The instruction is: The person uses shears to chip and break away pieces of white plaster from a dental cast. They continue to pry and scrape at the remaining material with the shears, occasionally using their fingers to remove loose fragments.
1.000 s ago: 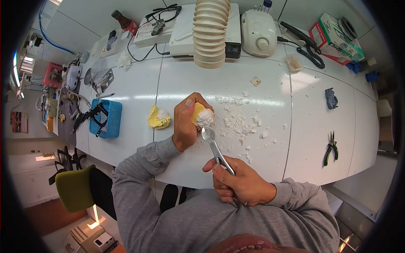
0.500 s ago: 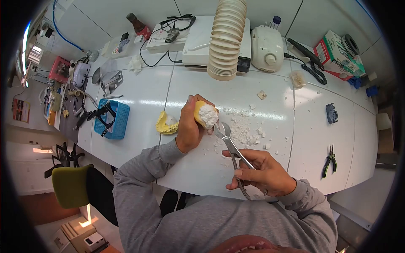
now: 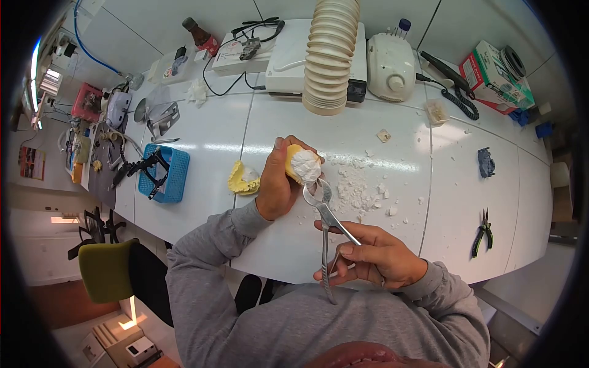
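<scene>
Wrapped in the fingers of my left hand (image 3: 277, 184) is a yellow-and-white plaster dental model (image 3: 305, 167), its rough white side facing the tool. My right hand (image 3: 383, 254) grips a pair of metal plaster nippers (image 3: 331, 218). Their handles are spread wide, one against my palm and the other reaching toward my sweatshirt. The jaws stand apart right at the lower edge of the white plaster, near my left fingertips. Left of my left hand lies a yellow horseshoe-shaped dental cast (image 3: 243, 178) with some white plaster inside its arch.
White plaster crumbs (image 3: 356, 191) lie scattered right of the model. Black-and-green pliers (image 3: 483, 233) rest at the right. A blue basket (image 3: 178, 178) holds a black frame-like device. A ribbed hose (image 3: 328, 67) hangs over the back, beside a white control unit (image 3: 391, 67).
The nippers' handles have spread further apart, and the free handle has swung left. Their jaws have opened and shifted left below the model. My left hand keeps its hold, moving slightly.
</scene>
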